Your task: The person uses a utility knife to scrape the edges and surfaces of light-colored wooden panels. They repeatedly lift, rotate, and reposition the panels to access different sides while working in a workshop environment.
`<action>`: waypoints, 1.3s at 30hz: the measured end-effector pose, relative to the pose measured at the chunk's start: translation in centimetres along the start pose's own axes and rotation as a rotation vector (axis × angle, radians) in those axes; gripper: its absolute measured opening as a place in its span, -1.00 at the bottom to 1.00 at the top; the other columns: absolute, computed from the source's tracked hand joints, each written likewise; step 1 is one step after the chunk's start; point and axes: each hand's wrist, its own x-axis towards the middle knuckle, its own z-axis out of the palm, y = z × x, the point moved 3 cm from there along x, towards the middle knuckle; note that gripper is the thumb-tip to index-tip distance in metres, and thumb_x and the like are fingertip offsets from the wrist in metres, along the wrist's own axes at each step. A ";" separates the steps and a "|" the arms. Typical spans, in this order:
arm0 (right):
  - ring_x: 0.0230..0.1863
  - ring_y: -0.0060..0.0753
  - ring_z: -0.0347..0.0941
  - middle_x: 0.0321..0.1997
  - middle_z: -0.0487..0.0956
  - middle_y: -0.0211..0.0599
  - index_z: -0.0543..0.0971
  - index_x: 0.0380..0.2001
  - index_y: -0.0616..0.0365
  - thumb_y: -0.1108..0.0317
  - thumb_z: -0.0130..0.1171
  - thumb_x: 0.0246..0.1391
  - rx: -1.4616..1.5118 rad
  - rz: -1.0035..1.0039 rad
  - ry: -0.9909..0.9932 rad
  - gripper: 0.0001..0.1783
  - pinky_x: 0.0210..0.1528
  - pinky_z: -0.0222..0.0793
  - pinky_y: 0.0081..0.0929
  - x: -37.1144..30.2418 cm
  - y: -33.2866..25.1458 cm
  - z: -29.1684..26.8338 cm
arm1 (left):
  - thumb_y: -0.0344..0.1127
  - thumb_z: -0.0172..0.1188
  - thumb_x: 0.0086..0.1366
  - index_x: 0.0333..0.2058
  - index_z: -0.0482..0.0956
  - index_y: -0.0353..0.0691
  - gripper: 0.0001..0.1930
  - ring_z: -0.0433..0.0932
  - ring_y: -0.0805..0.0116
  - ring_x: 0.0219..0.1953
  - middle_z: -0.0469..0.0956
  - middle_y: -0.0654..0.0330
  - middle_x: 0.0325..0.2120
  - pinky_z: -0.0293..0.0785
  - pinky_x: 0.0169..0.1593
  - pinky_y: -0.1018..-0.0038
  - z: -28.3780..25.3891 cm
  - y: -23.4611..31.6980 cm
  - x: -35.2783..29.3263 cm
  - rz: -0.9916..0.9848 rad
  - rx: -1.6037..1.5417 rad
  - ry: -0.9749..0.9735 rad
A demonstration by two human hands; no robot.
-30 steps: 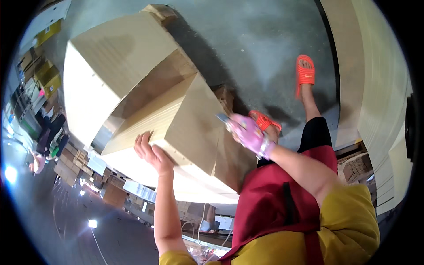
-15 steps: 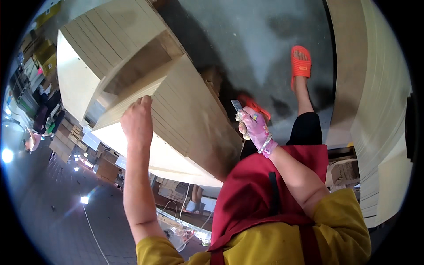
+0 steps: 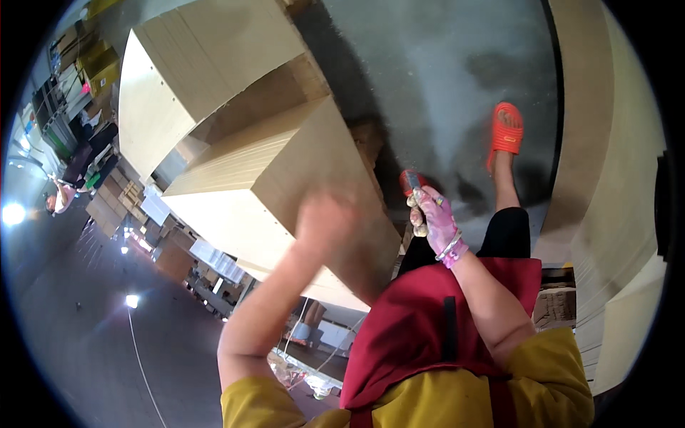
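Observation:
My bare left hand (image 3: pixel 327 221), smeared by motion, is over the side of the near stack of pale boards (image 3: pixel 307 146); I cannot make out its fingers or whether it touches the boards. My right hand (image 3: pixel 437 217) wears a stained pink-purple glove. Closed fingers grip a small flat metal blade (image 3: pixel 413 181), which points up and left in front of my apron. Its handle, if any, is hidden in the glove. Beyond the near stack stands another stack of boards (image 3: pixel 214 53), with a gap between them.
To my right rises a tall curved-looking stack of pale boards (image 3: pixel 624 178). Grey floor (image 3: pixel 435 78) runs between the stacks, with my orange sandal (image 3: pixel 508 128) on it. At far left, a person (image 3: pixel 64 196) is near cardboard boxes (image 3: pixel 107 207).
My left hand has swept right and toward me, from the near stack's top edge to its side. The right hand, still holding the blade, has shifted slightly right and down in view.

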 end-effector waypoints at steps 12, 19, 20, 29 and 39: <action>-0.66 -0.72 0.26 -0.56 0.34 -0.56 0.41 -0.40 0.05 0.18 0.05 0.21 0.052 0.060 -0.022 -0.80 -0.77 0.07 -0.75 0.0 0.0 1.2 | -0.22 0.23 0.17 -0.12 0.56 -0.25 -0.66 0.52 0.15 -0.03 0.52 0.13 -0.02 0.39 0.07 0.24 -3.3 -9.8 -3.5 -0.342 -0.271 0.420; -0.66 -0.70 0.27 -0.53 0.36 -0.55 0.40 -0.37 0.05 0.16 0.04 0.21 -0.030 0.064 -0.074 -0.79 -0.76 0.11 -0.72 0.9 0.9 0.1 | -0.13 0.21 0.18 0.04 0.45 -0.25 -0.51 0.40 0.03 0.11 0.48 0.04 0.03 0.28 0.19 0.20 -3.5 -12.2 -7.1 -0.287 -0.462 0.718; -0.66 -0.70 0.27 -0.55 0.35 -0.55 0.40 -0.38 0.05 0.16 0.04 0.21 -0.035 0.045 -0.071 -0.78 -0.76 0.11 -0.71 1.0 0.9 0.2 | 0.12 0.16 0.17 0.15 0.34 -0.23 -0.31 0.26 -0.05 0.22 0.37 -0.02 0.13 0.16 0.25 0.14 -2.7 -13.5 -7.4 -0.314 -0.458 0.655; -0.64 -0.71 0.20 -0.64 0.29 -0.54 0.41 -0.35 0.10 0.17 -0.09 0.30 -0.703 -0.371 -0.260 -0.75 -0.64 0.14 -0.61 1.5 -2.6 13.8 | 0.37 0.27 -0.22 0.12 0.29 -0.14 -0.03 0.23 0.10 0.18 0.31 0.13 0.07 -0.09 0.26 0.04 1.5 -15.9 -6.6 -0.109 -0.623 0.291; -0.43 0.09 0.47 -0.51 0.51 -0.01 0.49 -0.41 0.17 0.30 -0.03 0.17 -1.078 -0.908 -0.416 -0.81 -0.42 0.31 -0.13 0.7 -4.9 23.2 | 0.35 0.24 -0.22 0.08 0.31 -0.21 -0.04 0.28 0.10 0.09 0.33 0.12 0.02 0.00 0.20 0.16 2.2 -16.3 -6.5 -0.072 -0.619 0.371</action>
